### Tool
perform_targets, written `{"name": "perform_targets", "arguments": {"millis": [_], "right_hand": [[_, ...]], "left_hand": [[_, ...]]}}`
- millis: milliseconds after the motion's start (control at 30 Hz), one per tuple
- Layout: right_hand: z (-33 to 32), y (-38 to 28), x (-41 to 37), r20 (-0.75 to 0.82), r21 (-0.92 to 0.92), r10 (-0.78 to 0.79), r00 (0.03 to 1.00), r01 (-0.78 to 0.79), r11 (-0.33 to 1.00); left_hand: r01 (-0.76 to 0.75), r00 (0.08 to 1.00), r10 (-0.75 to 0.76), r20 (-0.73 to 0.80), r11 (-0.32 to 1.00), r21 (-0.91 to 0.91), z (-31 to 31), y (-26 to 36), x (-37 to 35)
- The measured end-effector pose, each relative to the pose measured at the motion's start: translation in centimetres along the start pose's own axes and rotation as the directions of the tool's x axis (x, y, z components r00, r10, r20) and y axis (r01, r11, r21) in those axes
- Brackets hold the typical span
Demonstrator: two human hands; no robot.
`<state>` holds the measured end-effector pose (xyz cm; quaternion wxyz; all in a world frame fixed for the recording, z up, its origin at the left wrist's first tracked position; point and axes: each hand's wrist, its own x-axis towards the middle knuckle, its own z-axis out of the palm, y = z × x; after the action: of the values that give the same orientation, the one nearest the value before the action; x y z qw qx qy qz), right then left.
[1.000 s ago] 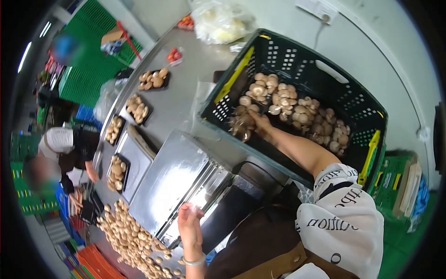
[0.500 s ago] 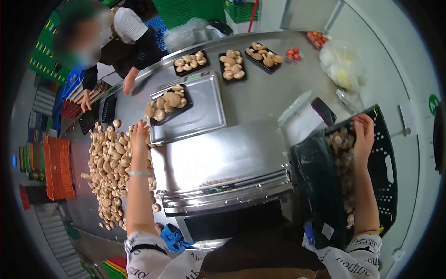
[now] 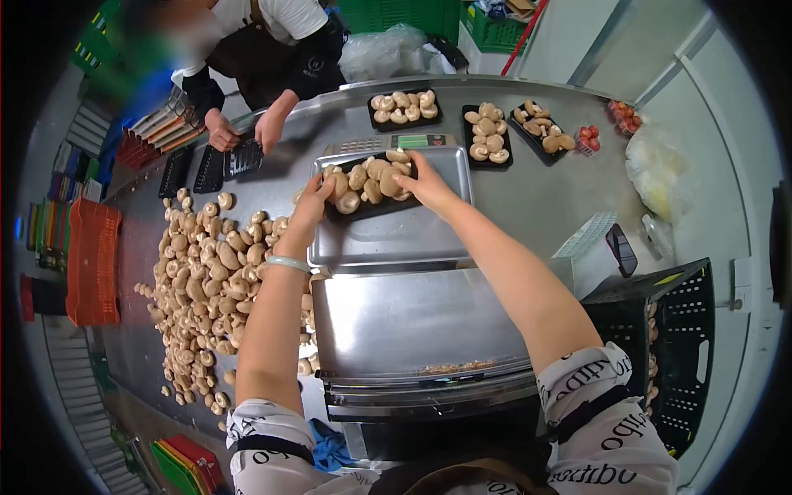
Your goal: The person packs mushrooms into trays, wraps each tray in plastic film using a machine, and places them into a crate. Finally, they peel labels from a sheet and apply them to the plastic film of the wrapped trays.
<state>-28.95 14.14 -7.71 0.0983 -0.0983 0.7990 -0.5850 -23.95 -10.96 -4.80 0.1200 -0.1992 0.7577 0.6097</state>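
A black tray of mushrooms (image 3: 375, 205) sits over the metal pan (image 3: 388, 246) of a weighing scale, its mushrooms heaped above the rim. My left hand (image 3: 312, 205) is at the tray's left end, thumb against the mushrooms. On the opposite end, my right hand (image 3: 424, 185) grips with its thumb beside a large cap; its lower fingers are partly hidden. Left of the pan, a big pile of loose mushrooms (image 3: 202, 289) spreads over the steel table, close to my left forearm.
More filled mushroom trays (image 3: 404, 117) stand along the back. A co-worker's hands (image 3: 268, 128) handle an empty black tray (image 3: 243, 158). A green crate (image 3: 681, 355) is at right, near a phone (image 3: 621, 250); an orange crate (image 3: 93, 264) stands left. Tomatoes (image 3: 587, 140) lie back right.
My right hand has left the green crate and come to the tray's right end. My left hand has moved from beside the pile to its left end. The view has shifted.
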Motion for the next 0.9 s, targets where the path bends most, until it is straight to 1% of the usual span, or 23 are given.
{"name": "perform_targets", "arguments": {"millis": [100, 133, 233, 267, 300, 333, 433, 467, 500, 533, 567, 600, 633, 700, 733, 767, 833, 867, 900], "right_hand": [[-0.5, 0.3, -1.3, -0.019, 0.004, 0.019, 1.0, -0.019, 1.0], [-1.0, 0.4, -2.1, -0.032, -0.047, -0.052, 0.998, 0.05, 0.998], [-3.7, -2.9, -7.0, -0.074, -0.041, -0.062, 0.995, 0.059, 0.997], [-4.8, -4.7, -9.3, -0.082, -0.06, -0.068, 0.994, 0.063, 0.996], [-5.8, -5.8, -11.8, -0.088, -0.077, -0.072, 0.993, 0.066, 0.995], [-6.6, -5.6, -14.2, -0.079, -0.056, -0.053, 0.995, 0.049, 0.997], [-7.5, -6.9, -22.6, -0.084, -0.091, 0.093, 0.992, -0.1, 0.991], [-7.2, -6.5, -25.1, -0.095, -0.113, 0.104, 0.99, -0.115, 0.987], [-6.8, -5.6, -27.5, -0.106, -0.134, 0.117, 0.987, -0.131, 0.982], [-6.3, -4.3, -29.4, -0.1, -0.089, 0.161, 0.982, -0.17, 0.981], [-6.2, -4.5, -30.4, -0.115, -0.134, 0.14, 0.983, -0.155, 0.979], [-6.1, -4.7, -31.0, -0.13, -0.179, 0.113, 0.985, -0.136, 0.974], [-6.0, -5.2, -32.6, -0.144, -0.22, 0.095, 0.985, -0.126, 0.967], [-6.3, -5.6, -32.5, -0.135, -0.236, 0.138, 0.981, -0.167, 0.957], [-6.4, -5.1, -32.5, -0.132, -0.203, 0.138, 0.982, -0.163, 0.965], [-6.5, -5.2, -32.5, -0.13, -0.17, 0.137, 0.982, -0.158, 0.973], [-6.8, -5.2, -32.7, -0.126, -0.2, 0.147, 0.981, -0.17, 0.965], [-6.9, -5.5, -33.0, -0.121, -0.218, 0.156, 0.98, -0.179, 0.959], [-7.0, -5.7, -33.3, -0.115, -0.191, 0.181, 0.977, -0.2, 0.961]], "left_hand": [[-0.087, 0.996, 0.087, -0.03, 0.996, -0.016, 0.8, -0.4, -1.3], [-0.121, 0.992, 0.12, -0.04, 0.993, -0.015, 1.3, 0.0, -2.1], [-0.249, 0.966, 0.253, -0.062, 0.967, 0.054, 2.6, 0.7, -6.4], [-0.275, 0.961, 0.275, -0.041, 0.961, -0.013, 3.2, 1.3, -8.7], [-0.306, 0.952, 0.306, 0.001, 0.951, -0.042, 3.5, 1.3, -10.8], [-0.297, 0.955, 0.297, 0.014, 0.955, -0.024, 4.1, 1.1, -13.1], [-0.25, 0.965, 0.251, 0.082, 0.968, -0.015, 6.5, -0.1, -20.1], [-0.179, 0.976, 0.179, 0.123, 0.984, -0.008, 7.1, -0.6, -21.9], [-0.15, 0.974, 0.164, 0.159, 0.984, -0.092, 8.0, -2.2, -23.0], [-0.203, 0.966, 0.207, 0.153, 0.978, -0.04, 8.5, -3.4, -24.2], [-0.259, 0.956, 0.254, 0.148, 0.966, 0.012, 9.0, -4.0, -25.3], [-0.271, 0.942, 0.289, 0.168, 0.955, -0.124, 9.5, -4.3, -25.9], [-0.274, 0.953, 0.271, 0.135, 0.962, 0.004, 9.7, -4.5, -27.4], [-0.263, 0.965, 0.259, 0.049, 0.931, 0.254, 9.4, -1.7, -28.7], [-0.508, 0.807, 0.589, -0.052, 0.736, 0.448, 9.7, -2.1, -28.9], [-0.557, 0.773, 0.634, 0.012, 0.671, 0.489, 9.7, -2.2, -29.1], [-0.64, 0.702, 0.699, 0.14, 0.531, 0.555, 9.4, -2.4, -29.4], [-0.625, 0.717, 0.697, 0.034, 0.62, 0.474, 9.9, -2.2, -30.0], [-0.621, 0.739, 0.673, 0.036, 0.659, 0.425, 9.9, -2.3, -30.3]]}}
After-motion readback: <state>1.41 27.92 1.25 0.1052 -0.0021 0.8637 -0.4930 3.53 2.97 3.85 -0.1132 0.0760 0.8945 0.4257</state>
